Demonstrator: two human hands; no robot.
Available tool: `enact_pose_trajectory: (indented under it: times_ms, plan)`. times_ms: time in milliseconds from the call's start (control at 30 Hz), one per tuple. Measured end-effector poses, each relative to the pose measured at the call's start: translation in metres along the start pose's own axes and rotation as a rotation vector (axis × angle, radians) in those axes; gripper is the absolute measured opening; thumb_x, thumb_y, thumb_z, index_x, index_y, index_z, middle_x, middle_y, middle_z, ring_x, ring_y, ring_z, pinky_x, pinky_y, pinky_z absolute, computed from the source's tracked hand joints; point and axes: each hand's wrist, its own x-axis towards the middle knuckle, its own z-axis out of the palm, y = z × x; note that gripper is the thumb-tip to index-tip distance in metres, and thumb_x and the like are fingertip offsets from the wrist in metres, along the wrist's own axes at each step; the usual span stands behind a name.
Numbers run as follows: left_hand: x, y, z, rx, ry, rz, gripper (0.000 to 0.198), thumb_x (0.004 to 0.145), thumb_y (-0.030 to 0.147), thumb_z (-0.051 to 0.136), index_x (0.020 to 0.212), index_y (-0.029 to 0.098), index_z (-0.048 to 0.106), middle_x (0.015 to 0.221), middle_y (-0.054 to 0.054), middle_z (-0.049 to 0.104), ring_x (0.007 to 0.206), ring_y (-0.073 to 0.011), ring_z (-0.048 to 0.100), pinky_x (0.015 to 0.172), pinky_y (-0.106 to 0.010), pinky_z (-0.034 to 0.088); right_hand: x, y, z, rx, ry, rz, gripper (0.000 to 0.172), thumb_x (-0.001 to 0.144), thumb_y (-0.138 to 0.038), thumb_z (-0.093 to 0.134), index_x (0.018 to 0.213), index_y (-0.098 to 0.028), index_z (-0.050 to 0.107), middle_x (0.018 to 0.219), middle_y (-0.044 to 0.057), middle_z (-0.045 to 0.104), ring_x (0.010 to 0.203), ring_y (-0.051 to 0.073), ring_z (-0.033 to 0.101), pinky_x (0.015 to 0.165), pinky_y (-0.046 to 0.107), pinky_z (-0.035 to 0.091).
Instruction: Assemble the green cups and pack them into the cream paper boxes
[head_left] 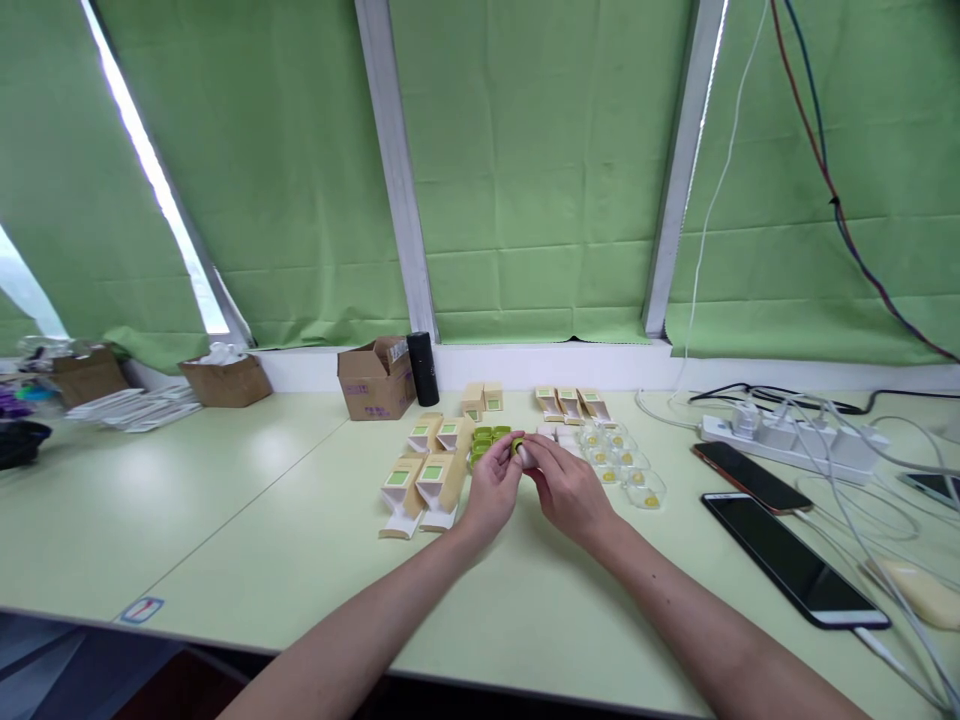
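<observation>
A small green, cup-like piece (pixel 517 446), its dark opening showing, was held right beside a smooth white piece (pixel 526 459), partly hidden by fingers (pixel 548 450).

no words, brands or numbers can be read. purple print (pixel 377 410) on the side of the cardboard box (pixel 390 382) is too small to make out. green labels (pixel 431 473) stand on the small cream cartons (pixel 451 468), in the nearer group and in those farther back, with any lettering illegible. near the worktop's (pixel 247 560) front edge, a blue-bordered sticker (pixel 142 610) bears an unclear red mark.
</observation>
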Motion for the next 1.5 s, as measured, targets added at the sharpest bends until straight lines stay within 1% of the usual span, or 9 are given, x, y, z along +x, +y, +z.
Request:
enact_pose_trajectory:
  times_ms: [167, 267, 333, 533, 733, 1067, 1200, 1300, 1500]
  plan:
    - [-0.0032, 0.0017, -0.001, -0.04, -0.091, -0.002, 0.062, 0.091, 0.051, 0.074, 0.141, 0.018, 0.059, 0.148, -0.018, 0.063, 0.141, -0.0313, 0.059, 0.116, -0.043, 0.051, -0.0037, 0.004, -0.0007, 0.015, -0.009, 0.015, 0.048, 0.105, -0.016, 0.047, 0.153, -0.019, 0.051, 0.135, 0.018, 0.071, 0.121, 0.029, 0.072, 0.093, 0.041, 0.066]
    - [-0.0031, 0.0002, -0.0001, -0.025, -0.117, 0.0, 0.067, 0.088, 0.052, 0.079, 0.142, 0.018, 0.059, 0.147, -0.018, 0.063, 0.14, -0.0319, 0.059, 0.117, -0.044, 0.051, -0.0067, 0.0051, 0.0014, 0.022, -0.012, 0.025, 0.052, 0.104, -0.014, 0.044, 0.156, -0.018, 0.048, 0.135, 0.018, 0.07, 0.122, 0.029, 0.071, 0.094, 0.042, 0.066]
    - [-0.0019, -0.002, 0.0003, -0.015, -0.109, -0.012, 0.066, 0.087, 0.053, 0.08, 0.14, 0.018, 0.061, 0.144, -0.018, 0.066, 0.137, -0.0318, 0.062, 0.116, -0.045, 0.052, -0.0078, 0.0051, 0.0031, 0.021, 0.0, 0.022, 0.052, 0.103, -0.014, 0.044, 0.155, -0.018, 0.048, 0.134, 0.018, 0.071, 0.122, 0.028, 0.071, 0.095, 0.043, 0.065]
    - [0.0001, -0.0061, -0.0011, 0.018, -0.088, -0.031, 0.059, 0.088, 0.051, 0.078, 0.136, 0.018, 0.064, 0.138, -0.017, 0.07, 0.129, -0.0298, 0.067, 0.111, -0.044, 0.056, -0.008, 0.0043, 0.005, -0.007, 0.012, 0.021, 0.041, 0.104, -0.015, 0.048, 0.143, -0.016, 0.06, 0.13, 0.018, 0.073, 0.117, 0.028, 0.074, 0.092, 0.041, 0.066]
    - [-0.001, -0.0059, -0.0008, 0.022, -0.066, -0.013, 0.056, 0.088, 0.048, 0.079, 0.133, 0.018, 0.066, 0.132, -0.016, 0.072, 0.127, -0.0298, 0.068, 0.11, -0.045, 0.056, -0.0077, 0.0036, 0.0052, -0.023, 0.005, 0.027, 0.038, 0.104, -0.015, 0.048, 0.14, -0.016, 0.062, 0.128, 0.017, 0.074, 0.114, 0.027, 0.075, 0.09, 0.041, 0.067]
    - [-0.0016, -0.0027, -0.0002, -0.028, -0.078, -0.049, 0.06, 0.087, 0.049, 0.08, 0.134, 0.015, 0.064, 0.138, -0.019, 0.07, 0.131, -0.0302, 0.066, 0.115, -0.046, 0.053, -0.0054, 0.0022, 0.0041, -0.039, 0.029, 0.002, 0.034, 0.105, -0.014, 0.048, 0.135, -0.014, 0.064, 0.126, 0.018, 0.075, 0.108, 0.027, 0.077, 0.085, 0.038, 0.068]
    - [-0.0011, -0.0041, -0.0005, -0.028, -0.068, -0.038, 0.059, 0.088, 0.048, 0.08, 0.134, 0.015, 0.065, 0.139, -0.019, 0.069, 0.132, -0.0307, 0.066, 0.116, -0.045, 0.052, -0.0048, 0.0025, 0.0041, -0.033, 0.042, -0.005, 0.034, 0.105, -0.014, 0.05, 0.135, -0.014, 0.064, 0.125, 0.018, 0.075, 0.108, 0.027, 0.077, 0.086, 0.039, 0.068]
    - [-0.0003, -0.0049, -0.0008, -0.035, -0.064, -0.036, 0.059, 0.087, 0.047, 0.081, 0.135, 0.016, 0.066, 0.139, -0.019, 0.069, 0.132, -0.0311, 0.065, 0.116, -0.045, 0.052, -0.0051, 0.0031, 0.0041, -0.004, 0.04, -0.004, 0.039, 0.104, -0.013, 0.05, 0.141, -0.015, 0.062, 0.127, 0.018, 0.075, 0.112, 0.027, 0.076, 0.089, 0.04, 0.067]
    - [-0.0006, -0.0029, -0.0018, -0.032, -0.09, -0.057, 0.066, 0.087, 0.05, 0.081, 0.141, 0.015, 0.064, 0.14, -0.02, 0.068, 0.133, -0.0326, 0.065, 0.116, -0.047, 0.052, -0.0074, 0.0044, 0.0043, 0.016, 0.03, 0.015, 0.044, 0.104, -0.013, 0.048, 0.146, -0.018, 0.058, 0.131, 0.017, 0.073, 0.116, 0.027, 0.074, 0.091, 0.041, 0.067]
